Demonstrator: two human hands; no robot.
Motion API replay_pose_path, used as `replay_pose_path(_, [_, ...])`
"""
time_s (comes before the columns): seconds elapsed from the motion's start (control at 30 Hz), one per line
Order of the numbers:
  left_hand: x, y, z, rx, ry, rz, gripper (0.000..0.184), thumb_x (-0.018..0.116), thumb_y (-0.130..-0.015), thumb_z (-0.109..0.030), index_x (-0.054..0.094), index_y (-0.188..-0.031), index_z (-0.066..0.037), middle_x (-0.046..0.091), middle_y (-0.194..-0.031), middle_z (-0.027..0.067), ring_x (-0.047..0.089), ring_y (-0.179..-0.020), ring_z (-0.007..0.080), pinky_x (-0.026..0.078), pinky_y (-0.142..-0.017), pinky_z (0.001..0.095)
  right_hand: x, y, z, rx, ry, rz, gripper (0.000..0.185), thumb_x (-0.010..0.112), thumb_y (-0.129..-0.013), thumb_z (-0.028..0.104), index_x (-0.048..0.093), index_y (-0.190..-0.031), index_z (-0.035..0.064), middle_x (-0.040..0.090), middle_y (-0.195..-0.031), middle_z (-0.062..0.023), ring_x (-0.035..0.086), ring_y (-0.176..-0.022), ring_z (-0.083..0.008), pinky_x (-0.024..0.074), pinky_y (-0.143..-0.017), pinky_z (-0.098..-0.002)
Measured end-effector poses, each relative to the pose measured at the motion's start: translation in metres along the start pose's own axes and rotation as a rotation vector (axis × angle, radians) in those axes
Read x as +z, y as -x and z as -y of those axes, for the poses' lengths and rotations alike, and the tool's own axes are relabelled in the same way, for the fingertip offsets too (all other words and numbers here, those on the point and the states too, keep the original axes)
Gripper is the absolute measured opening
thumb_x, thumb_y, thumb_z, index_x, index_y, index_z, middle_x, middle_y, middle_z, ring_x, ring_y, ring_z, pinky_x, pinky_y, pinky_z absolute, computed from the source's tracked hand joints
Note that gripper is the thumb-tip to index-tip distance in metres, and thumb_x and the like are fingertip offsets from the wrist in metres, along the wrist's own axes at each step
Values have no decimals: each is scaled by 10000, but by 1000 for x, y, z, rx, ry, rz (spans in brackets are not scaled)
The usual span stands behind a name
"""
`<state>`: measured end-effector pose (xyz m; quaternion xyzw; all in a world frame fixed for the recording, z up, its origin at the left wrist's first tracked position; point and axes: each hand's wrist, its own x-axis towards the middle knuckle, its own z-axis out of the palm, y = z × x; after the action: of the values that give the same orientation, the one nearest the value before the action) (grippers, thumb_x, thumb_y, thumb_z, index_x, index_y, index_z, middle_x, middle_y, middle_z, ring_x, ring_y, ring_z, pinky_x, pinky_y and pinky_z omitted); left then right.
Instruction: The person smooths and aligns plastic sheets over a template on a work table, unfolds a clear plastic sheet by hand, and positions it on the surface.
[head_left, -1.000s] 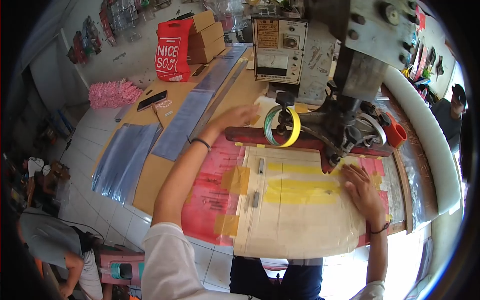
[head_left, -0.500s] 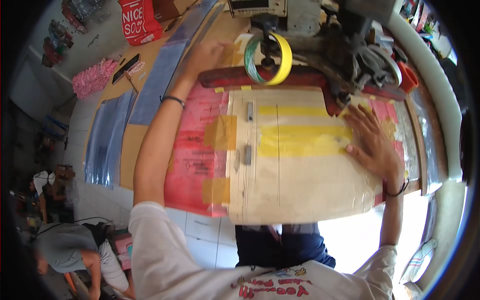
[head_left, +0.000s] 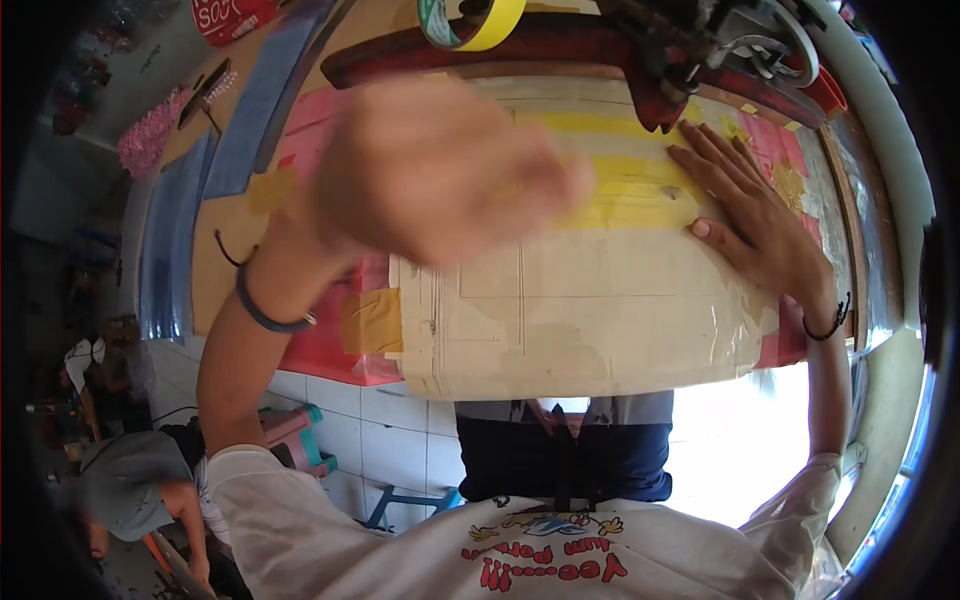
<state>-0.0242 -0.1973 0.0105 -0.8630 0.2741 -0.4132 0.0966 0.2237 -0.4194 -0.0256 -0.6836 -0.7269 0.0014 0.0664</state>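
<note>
**Fingers near a hard edge**

The right hand (head_left: 748, 215) lies flat and open on a big, tan sheet with pencil lines and shiny yellow strips (head_left: 600, 310). Its fingers (head_left: 718, 152) are just beside the pointy corner of a long, dark red metal bar (head_left: 540, 40). If that bar came down now, I think they could get pinched. The left hand (head_left: 450, 165) is over the sheet, all blurry, so I can't tell if its grip is open or closed. If it bumped the sheet, the sheet might slip and sit crooked.

The sheet lies on the worktop (head_left: 215, 285), close to the bar. Square brown tape (head_left: 372, 322) joins it to see-through red plastic (head_left: 335, 350). Blue plastic sheets (head_left: 170, 250) lie on the left. Below is a white tile floor (head_left: 390, 420), and a person in a grey shirt (head_left: 135, 485) bends over.
</note>
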Motion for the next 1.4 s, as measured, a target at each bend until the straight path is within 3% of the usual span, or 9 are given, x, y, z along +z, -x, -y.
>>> replay_pose_path(0.07, [30, 12, -35, -18, 33, 131, 142, 705, -654, -126, 612, -759, -110, 526, -630, -25, 504, -484, 121, 427, -431, 236, -7, -2, -7, -15, -37, 30, 552, 488, -961, 413, 483, -1340, 12, 381, -1487, -205, 299, -1411, -383, 196, -1175, -509])
replay_pose_path(0.17, [26, 22, -23, -238, 191, 311, 135, 676, -683, -86, 629, -807, -59, 548, -666, 44, 576, -596, 220, 462, -501, 321, -7, -1, -21, 7, -114, 22, 629, 468, -928, 511, 530, -1280, -7, 431, -1450, -214, 332, -1390, -411, 208, -1164, -530])
replay_pose_path(0.27, [45, 40, -5, -390, 202, 320, 183, 681, -765, -141, 602, -888, -30, 593, -896, 99, 608, -785, 259, 510, -652, 385, -2, -1, -31, 32, -157, 28, 783, 431, -875, 655, 539, -1272, -11, 433, -1441, -242, 324, -1386, -447, 204, -1144, -573])
replay_pose_path(0.37, [33, 35, -17, -757, 289, 531, 301, 665, -839, -201, 574, -1058, -15, 541, -1159, 160, 585, -1019, 310, 507, -831, 428, 2, -5, -32, 82, -191, 33, 919, 398, -812, 768, 533, -1282, -10, 375, -1467, -283, 292, -1401, -455, 192, -1133, -592])
replay_pose_path(0.47, [39, 44, -24, -821, 142, 464, 483, 640, -886, -299, 521, -1252, -7, 463, -1354, 213, 524, -1199, 372, 462, -978, 441, 5, -7, -35, 87, -141, 50, 906, 410, -814, 754, 525, -1299, -2, 346, -1484, -290, 277, -1408, -459, 197, -1130, -587])
replay_pose_path(0.57, [46, 52, -19, -835, -19, 567, 662, 607, -906, -388, 430, -1372, 48, 392, -1447, 257, 404, -1339, 391, 358, -1102, 436, 6, -8, -34, 131, -47, 54, 879, 435, -818, 727, 514, -1320, 9, 334, -1494, -285, 266, -1411, -462, 199, -1128, -589])
replay_pose_path(0.67, [48, 51, -17, -850, 9, 596, 774, 597, -902, -452, 380, -1388, 111, 369, -1461, 286, 388, -1354, 391, 309, -1136, 430, 7, -8, -32, 154, -37, 51, 865, 446, -822, 710, 503, -1335, 16, 328, -1498, -284, 268, -1411, -461, 200, -1128, -590])
replay_pose_path(0.77, [48, 51, -15, -890, 24, 575, 806, 618, -886, -469, 388, -1365, 137, 404, -1429, 297, 399, -1341, 399, 326, -1126, 433, 8, -7, -32, 161, -34, 36, 846, 479, -810, 683, 495, -1349, 31, 319, -1507, -273, 258, -1418, -451, 205, -1130, -582])
replay_pose_path(1.4, [45, 37, -17, -939, 47, 622, 898, 613, -865, -572, 374, -1352, 144, 377, -1433, 320, 361, -1364, 413, 322, -1133, 441, 4, -5, -25, 263, -59, 20, 811, 483, -827, 685, 467, -1405, 117, 304, -1535, -205, 225, -1439, -412, 196, -1160, -565])
